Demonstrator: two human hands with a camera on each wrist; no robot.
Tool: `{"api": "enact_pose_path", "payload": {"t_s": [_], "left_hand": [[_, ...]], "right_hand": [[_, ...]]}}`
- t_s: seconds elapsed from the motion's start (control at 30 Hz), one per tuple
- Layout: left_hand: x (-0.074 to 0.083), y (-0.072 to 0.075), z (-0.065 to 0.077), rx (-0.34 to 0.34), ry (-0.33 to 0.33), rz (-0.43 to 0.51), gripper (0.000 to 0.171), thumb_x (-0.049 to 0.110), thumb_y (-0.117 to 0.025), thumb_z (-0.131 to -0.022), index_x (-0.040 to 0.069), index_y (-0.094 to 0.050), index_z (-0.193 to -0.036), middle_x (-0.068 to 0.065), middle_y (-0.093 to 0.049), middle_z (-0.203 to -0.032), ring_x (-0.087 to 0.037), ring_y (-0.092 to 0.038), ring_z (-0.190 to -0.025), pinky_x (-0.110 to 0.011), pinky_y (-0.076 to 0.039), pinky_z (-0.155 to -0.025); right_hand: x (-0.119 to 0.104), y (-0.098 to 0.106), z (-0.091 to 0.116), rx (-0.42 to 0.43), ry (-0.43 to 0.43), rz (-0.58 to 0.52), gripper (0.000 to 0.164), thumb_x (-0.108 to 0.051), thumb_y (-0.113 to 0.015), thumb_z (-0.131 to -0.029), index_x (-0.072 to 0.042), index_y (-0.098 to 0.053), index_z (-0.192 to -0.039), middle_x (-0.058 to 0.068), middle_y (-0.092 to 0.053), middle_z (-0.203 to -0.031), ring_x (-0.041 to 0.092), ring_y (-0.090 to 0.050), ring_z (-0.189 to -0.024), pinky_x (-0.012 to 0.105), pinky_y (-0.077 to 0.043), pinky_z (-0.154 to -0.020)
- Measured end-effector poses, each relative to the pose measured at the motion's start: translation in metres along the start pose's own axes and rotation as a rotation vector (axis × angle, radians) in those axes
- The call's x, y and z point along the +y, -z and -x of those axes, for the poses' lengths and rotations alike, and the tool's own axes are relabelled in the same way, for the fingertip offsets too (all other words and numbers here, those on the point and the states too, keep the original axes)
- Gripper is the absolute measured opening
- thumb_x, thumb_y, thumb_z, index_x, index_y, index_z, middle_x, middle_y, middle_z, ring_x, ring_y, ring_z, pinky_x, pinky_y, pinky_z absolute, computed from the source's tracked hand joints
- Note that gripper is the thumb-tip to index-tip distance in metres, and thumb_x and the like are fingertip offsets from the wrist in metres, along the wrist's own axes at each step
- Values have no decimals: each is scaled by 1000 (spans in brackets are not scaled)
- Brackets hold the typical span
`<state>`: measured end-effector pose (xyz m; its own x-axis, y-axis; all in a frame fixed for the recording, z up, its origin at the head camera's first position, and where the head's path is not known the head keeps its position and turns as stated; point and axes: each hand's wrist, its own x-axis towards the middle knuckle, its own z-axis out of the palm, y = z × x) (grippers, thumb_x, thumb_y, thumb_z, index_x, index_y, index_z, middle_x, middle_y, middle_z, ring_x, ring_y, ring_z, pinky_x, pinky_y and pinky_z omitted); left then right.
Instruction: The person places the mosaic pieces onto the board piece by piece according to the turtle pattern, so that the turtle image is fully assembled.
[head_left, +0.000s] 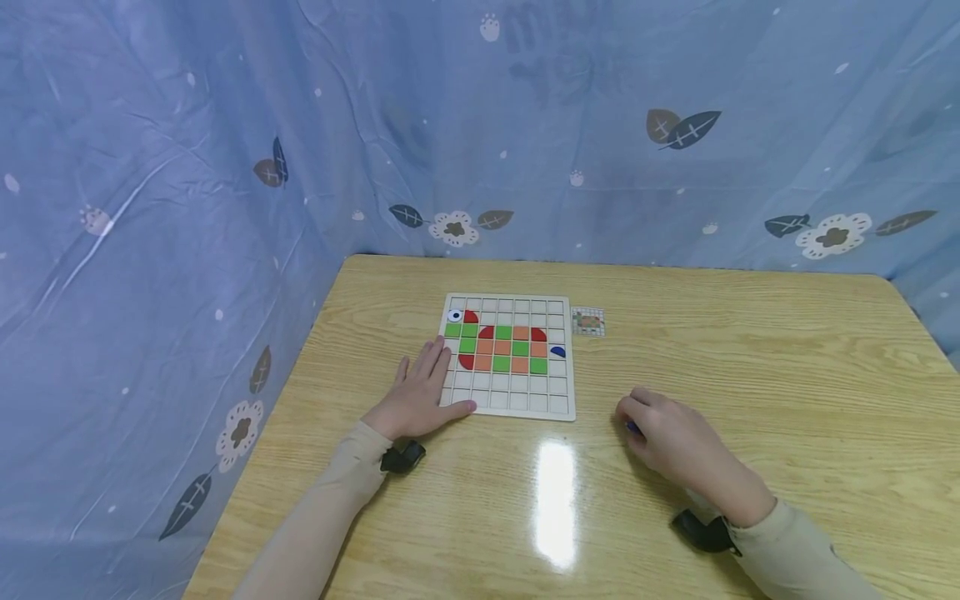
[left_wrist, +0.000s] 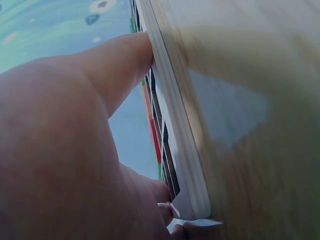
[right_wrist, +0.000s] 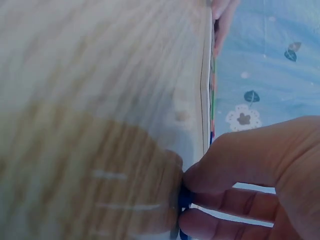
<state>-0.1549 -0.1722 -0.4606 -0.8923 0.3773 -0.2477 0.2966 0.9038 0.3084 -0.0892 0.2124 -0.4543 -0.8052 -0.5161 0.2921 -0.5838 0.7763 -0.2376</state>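
A white grid board (head_left: 517, 404) lies on the table, with green, orange and red tiles set in its squares and a round eye tile (head_left: 455, 316) at the upper left. One blue half-round tile (head_left: 557, 352) sits near the board's right edge. My left hand (head_left: 416, 400) rests at the board's lower-left corner, fingers straight along the left side and thumb on the front edge. Right of the board, my right hand (head_left: 671, 433) pinches a small blue tile (right_wrist: 185, 196) close over the table; its shape is mostly hidden by the fingers.
A small pattern card (head_left: 588, 322) lies against the board's upper right side. The wooden table (head_left: 787, 358) extends to the right, and a blue patterned curtain (head_left: 525, 167) hangs behind it and along the left. Black straps circle both wrists.
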Motion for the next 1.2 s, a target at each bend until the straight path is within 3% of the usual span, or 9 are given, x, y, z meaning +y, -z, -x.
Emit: {"api": "enact_pose_path", "payload": {"t_s": [0.23,0.53,0.7,0.9,1.2], "left_hand": [[-1,0,0,-2,2,0,108,69,-54,-98,1,-8,-167,-14,4,-176,-32,2,-164,-65,-3,-127],[-3,0,1,-6,5,4,108,70,-54,-98,2,-7,-167,-13,6,-176,-32,3,-164,-65,-3,-127],[-2,1,2,-6,6,14,107,69,-54,-98,2,-8,-167,-14,5,-176,-32,3,-164,-65,-3,-128],[-1,2,2,-10,4,13,107,69,-53,-98,2,-7,-167,-13,6,-176,-31,4,-164,-64,-2,-128],[0,1,1,-3,-2,3,107,70,-53,-98,1,-8,-167,-14,5,-176,-32,3,-164,-65,-3,-127]], "right_hand": [[3,0,-3,-14,-15,-66,23,7,-82,-76,-11,-73,-87,-4,-64,-84,3,-52,-69,24,-49,-58],[13,7,-25,-95,-162,-342,22,6,-70,-79,-13,-71,-90,-7,-58,-85,8,-51,-73,23,-45,-62],[10,5,-43,-96,-165,-362,21,5,-70,-80,-13,-70,-89,-6,-59,-86,11,-53,-76,25,-46,-65],[-5,-2,-73,-99,-109,-355,17,3,-71,-81,-12,-70,-90,-5,-58,-85,12,-53,-76,25,-45,-65],[-38,-24,-123,-123,100,-357,12,1,-68,-84,-9,-71,-90,-2,-61,-90,11,-53,-76,26,-48,-67]]}}
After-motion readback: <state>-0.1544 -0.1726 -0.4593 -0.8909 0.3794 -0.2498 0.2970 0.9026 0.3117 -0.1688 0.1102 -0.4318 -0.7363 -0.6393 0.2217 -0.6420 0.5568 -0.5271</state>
